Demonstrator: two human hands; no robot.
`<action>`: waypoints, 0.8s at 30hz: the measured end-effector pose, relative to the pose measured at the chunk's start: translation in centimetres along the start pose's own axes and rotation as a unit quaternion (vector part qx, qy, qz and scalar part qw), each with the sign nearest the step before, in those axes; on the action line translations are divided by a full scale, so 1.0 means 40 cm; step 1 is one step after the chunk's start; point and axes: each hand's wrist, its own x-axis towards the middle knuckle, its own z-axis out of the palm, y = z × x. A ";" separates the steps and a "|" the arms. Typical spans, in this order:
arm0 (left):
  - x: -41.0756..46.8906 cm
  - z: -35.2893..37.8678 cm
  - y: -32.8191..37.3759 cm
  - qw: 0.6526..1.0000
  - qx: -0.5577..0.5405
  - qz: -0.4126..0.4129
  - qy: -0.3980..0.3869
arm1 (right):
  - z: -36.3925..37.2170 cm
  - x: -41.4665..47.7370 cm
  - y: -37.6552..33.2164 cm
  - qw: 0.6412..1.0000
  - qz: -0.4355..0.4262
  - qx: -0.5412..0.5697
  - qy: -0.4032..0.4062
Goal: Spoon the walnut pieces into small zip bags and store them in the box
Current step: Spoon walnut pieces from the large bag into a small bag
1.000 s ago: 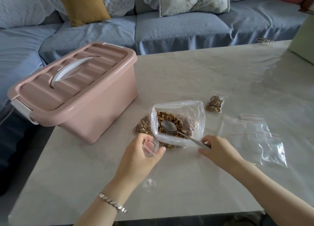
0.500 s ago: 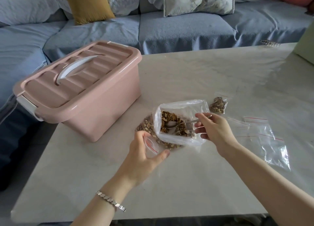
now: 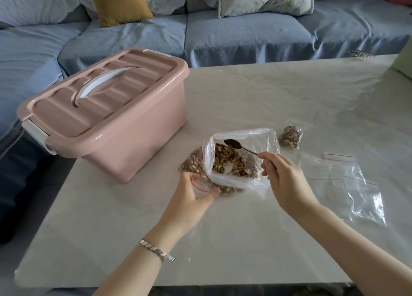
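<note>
The left grip (image 3: 189, 197) pinches a small zip bag (image 3: 200, 185) by its red-lined mouth, low over the bench (image 3: 234, 240). Just beyond, the right grip (image 3: 283, 179) pinches the spoon (image 3: 236, 145), handle slanting away leftward, bowl over the walnut pieces (image 3: 225, 159) in the open big bag (image 3: 256, 137). The small bag's mouth lies left of and nearer than the bowl, only the big bag's near wall between. The lidded box (image 3: 107, 117) stands far left.

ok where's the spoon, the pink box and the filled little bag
spoon (image 3: 232, 144), head view, on its bowl
pink box (image 3: 136, 149), head view, on its front wall
filled small bag (image 3: 289, 138), head view, on the walnuts inside
</note>
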 end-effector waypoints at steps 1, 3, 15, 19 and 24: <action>0.003 0.005 0.004 1.000 -0.002 0.000 -0.008 | 0.007 -0.001 -0.001 1.000 -0.003 -0.004 -0.006; 0.011 0.014 0.006 1.000 -0.008 -0.002 -0.027 | 0.014 -0.008 -0.001 1.000 -0.001 0.001 -0.014; 0.021 0.039 0.005 0.995 -0.067 -0.024 -0.064 | 0.045 -0.067 -0.007 0.933 0.239 0.270 -0.004; 0.014 0.032 0.013 0.996 -0.049 -0.021 -0.065 | 0.051 -0.060 -0.026 0.879 0.318 0.356 -0.005; -0.008 -0.006 0.035 0.995 0.042 0.076 0.043 | 0.003 -0.039 -0.021 0.850 0.340 0.402 0.021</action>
